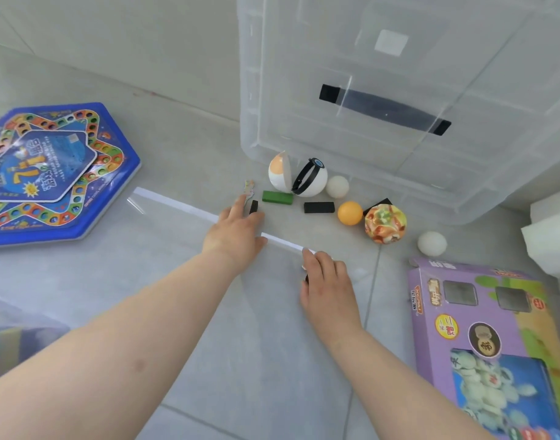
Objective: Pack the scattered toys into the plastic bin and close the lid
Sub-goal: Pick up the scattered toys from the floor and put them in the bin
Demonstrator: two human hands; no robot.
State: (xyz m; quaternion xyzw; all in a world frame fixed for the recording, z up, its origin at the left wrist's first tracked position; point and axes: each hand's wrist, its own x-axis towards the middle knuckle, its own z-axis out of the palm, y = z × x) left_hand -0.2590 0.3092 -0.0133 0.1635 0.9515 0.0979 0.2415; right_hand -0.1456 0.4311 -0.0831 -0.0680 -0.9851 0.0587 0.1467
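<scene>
Bare left hand [237, 231] reaching toward a small black rectangular block [254, 207] on the tiled floor [177, 128].

Its fingers are straight and hold nothing. The block lies just past the fingertips at 1 o'clock, long axis roughly 12 to 6, nearer this hand. The right hand [328, 282] curls over something dark; whether it grips I cannot tell. The clear plastic bin [304, 90] stands beyond, at 1 o'clock. The blue hexagonal game board [50, 173] at 9 o'clock shows a yellow "7"; other print is blurred.
</scene>
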